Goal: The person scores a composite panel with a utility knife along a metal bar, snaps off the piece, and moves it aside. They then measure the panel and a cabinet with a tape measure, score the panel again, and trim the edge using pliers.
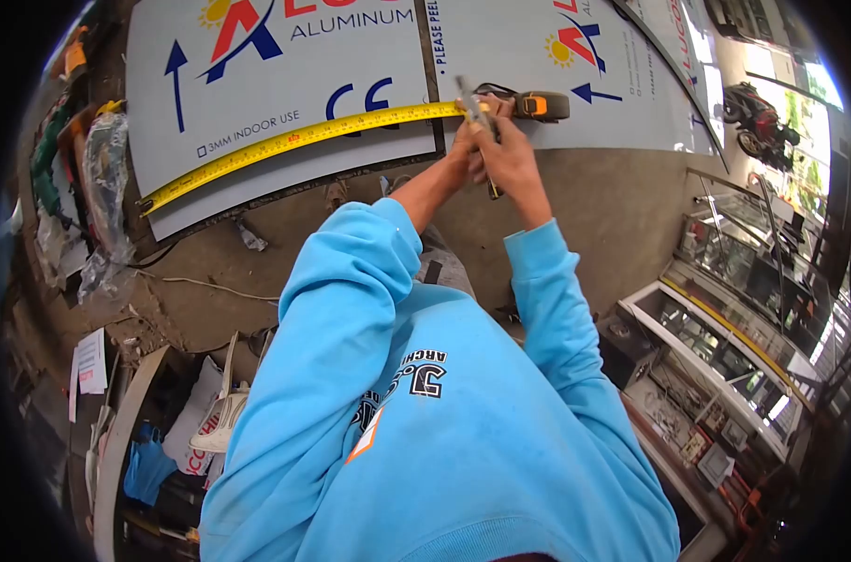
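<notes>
A yellow tape measure blade (299, 140) runs in a curve across a white aluminum panel (248, 173), its end hooked near the panel's left edge. Its black-and-orange case (543, 106) rests on the panel's right part. My left hand (465, 150) is closed on the tape measure near the case, its fingers partly hidden behind the other hand. Crossing over it, my right hand (512, 159) is closed round a slim grey tool (470, 96) that looks like a utility knife, pointing up and left. Its lower end shows below the fingers.
A second printed panel (622, 117) adjoins on the right, with a dark strip (674, 70) across it. Plastic-wrapped tools (105, 178) lie at the left. A cable (210, 285) crosses the floor. Glass-and-metal frames (716, 328) stand at right, a motorcycle (761, 126) beyond.
</notes>
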The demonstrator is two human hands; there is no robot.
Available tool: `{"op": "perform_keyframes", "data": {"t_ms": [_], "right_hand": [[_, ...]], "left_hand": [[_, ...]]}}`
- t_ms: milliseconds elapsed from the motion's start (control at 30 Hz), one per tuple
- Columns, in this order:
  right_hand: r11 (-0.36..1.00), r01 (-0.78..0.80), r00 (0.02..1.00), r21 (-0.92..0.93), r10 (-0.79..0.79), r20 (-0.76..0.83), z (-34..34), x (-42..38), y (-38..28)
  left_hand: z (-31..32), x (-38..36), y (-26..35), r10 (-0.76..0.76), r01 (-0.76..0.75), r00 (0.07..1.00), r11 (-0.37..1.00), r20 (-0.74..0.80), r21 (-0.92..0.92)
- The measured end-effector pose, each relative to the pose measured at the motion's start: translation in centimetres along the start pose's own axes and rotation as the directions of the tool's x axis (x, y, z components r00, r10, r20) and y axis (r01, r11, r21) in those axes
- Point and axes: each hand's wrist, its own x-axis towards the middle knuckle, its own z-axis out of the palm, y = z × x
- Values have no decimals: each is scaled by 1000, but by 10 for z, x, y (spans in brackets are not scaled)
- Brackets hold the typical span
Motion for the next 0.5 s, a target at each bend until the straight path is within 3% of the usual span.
{"op": "perform_keyframes", "data": {"t_ms": [33,100,133,167,233,500], "right_hand": [[1000,-13,1000,-9,13,-8,8,-3,3],[847,181,941,-500,-297,-164,20,-12,0],[865,109,973,-489,-194,-126,21,-18,-9],[864,99,973,-493,-187,-132,25,-17,-9],[763,134,959,-632,-261,-112,31,-10,-7],[759,157,968,-632,-245,-54,38,-1,-12]], "left_hand": [[-8,-7,-3,9,-12,999,996,-37,-84],[-27,-22,-14,15,-33,994,985,-106,-171],[-31,-26,-19,17,-40,992,981,-124,-188],[-32,-29,-20,17,-45,990,978,-140,-202],[-35,-35,-23,11,-47,987,973,-160,-225],[-36,-35,-28,4,-50,983,966,-182,-254]]}}
